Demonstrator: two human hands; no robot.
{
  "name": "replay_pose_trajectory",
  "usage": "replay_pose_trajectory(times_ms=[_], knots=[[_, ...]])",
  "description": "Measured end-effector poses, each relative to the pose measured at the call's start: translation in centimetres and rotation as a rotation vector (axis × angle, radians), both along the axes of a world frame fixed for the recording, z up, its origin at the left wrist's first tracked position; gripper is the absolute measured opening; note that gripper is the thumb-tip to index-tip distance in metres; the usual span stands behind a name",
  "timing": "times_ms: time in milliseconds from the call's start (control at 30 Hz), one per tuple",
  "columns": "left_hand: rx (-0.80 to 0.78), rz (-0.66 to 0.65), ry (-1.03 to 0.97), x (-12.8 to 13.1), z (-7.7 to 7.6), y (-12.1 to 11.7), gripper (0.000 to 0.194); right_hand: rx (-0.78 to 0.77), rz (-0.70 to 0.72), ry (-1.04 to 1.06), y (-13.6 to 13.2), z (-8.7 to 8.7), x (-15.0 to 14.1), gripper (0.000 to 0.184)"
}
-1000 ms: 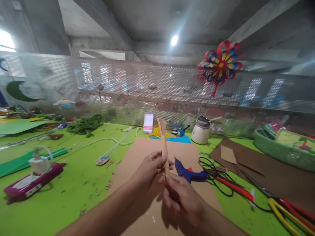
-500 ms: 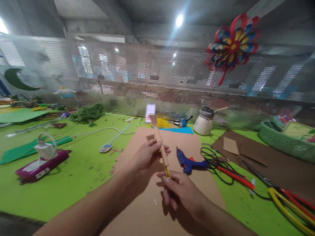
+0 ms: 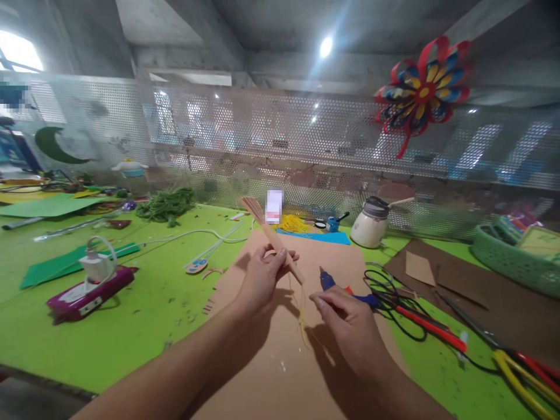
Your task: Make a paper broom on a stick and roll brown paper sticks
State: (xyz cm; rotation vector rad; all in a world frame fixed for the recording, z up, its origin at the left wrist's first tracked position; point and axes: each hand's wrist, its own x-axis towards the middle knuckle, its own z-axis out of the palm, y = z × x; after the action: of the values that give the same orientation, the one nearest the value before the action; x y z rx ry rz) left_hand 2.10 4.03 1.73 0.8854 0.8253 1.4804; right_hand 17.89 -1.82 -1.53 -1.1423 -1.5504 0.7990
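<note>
My left hand (image 3: 266, 271) is closed around a slim brown paper roll (image 3: 275, 240) whose far end is cut into a fringe. The roll tilts up and to the left. Loose yellow strings (image 3: 301, 315) hang from near its lower end down over the tan paper sheet (image 3: 262, 361). My right hand (image 3: 350, 321) is apart from the roll, to its lower right. Its thumb and fingertips are pressed together, and I cannot make out anything between them. Behind those fingers lies a blue glue gun (image 3: 326, 281), partly covered by the hand.
On the left is a purple power strip (image 3: 90, 294) with a white plug. Scissors (image 3: 470, 318), black cable (image 3: 385, 286) and a green basket (image 3: 503, 256) lie right. A white jar (image 3: 370, 227), yellow shreds (image 3: 295, 223) and a pixelated pale rectangle (image 3: 275, 205) stand at the back.
My right hand has moved right, away from the roll's lower end, toward the glue gun. The yellow strings now dangle loosely. The roll's fringed end has swung left, and the view has shifted slightly.
</note>
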Motion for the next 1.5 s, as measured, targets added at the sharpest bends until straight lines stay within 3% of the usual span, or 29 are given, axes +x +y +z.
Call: replay_pose_trajectory(times_ms=[133, 267, 367, 500, 867, 1167, 1367, 1500], knots=[[0.018, 0.027, 0.004, 0.1, 0.3, -0.3, 0.014, -0.273, 0.068, 0.202, 0.0, -0.9, -1.9, 0.045], [0.013, 0.047, 0.003, 0.4, 0.4, -0.7, 0.014, -0.362, 0.065, 0.336, 0.3, -1.7, -3.4, 0.068], [0.003, 0.051, 0.005, 0.8, 0.4, -1.1, 0.014, -0.441, 0.031, 0.524, 1.0, -1.6, -4.1, 0.067], [-0.010, 0.038, 0.003, 1.1, 0.5, -1.6, 0.016, -0.448, 0.000, 0.650, 1.7, -1.2, -5.0, 0.053], [-0.018, 0.066, -0.019, 0.8, 0.4, -1.2, 0.011, -0.370, -0.057, 0.583, 0.2, -1.4, -5.2, 0.033], [-0.063, 0.001, -0.002, 0.7, -0.7, -0.4, 0.011, -0.042, -0.049, 0.135, -0.2, 0.2, -1.3, 0.026], [-0.083, -0.078, 0.008, 1.0, -0.8, -0.9, 0.007, -0.375, 0.095, 0.360, 0.2, 1.5, 1.5, 0.035], [-0.105, -0.096, 0.003, 1.1, -0.7, -1.2, 0.004, -0.457, 0.125, 0.403, 0.4, 1.1, 2.2, 0.038]])
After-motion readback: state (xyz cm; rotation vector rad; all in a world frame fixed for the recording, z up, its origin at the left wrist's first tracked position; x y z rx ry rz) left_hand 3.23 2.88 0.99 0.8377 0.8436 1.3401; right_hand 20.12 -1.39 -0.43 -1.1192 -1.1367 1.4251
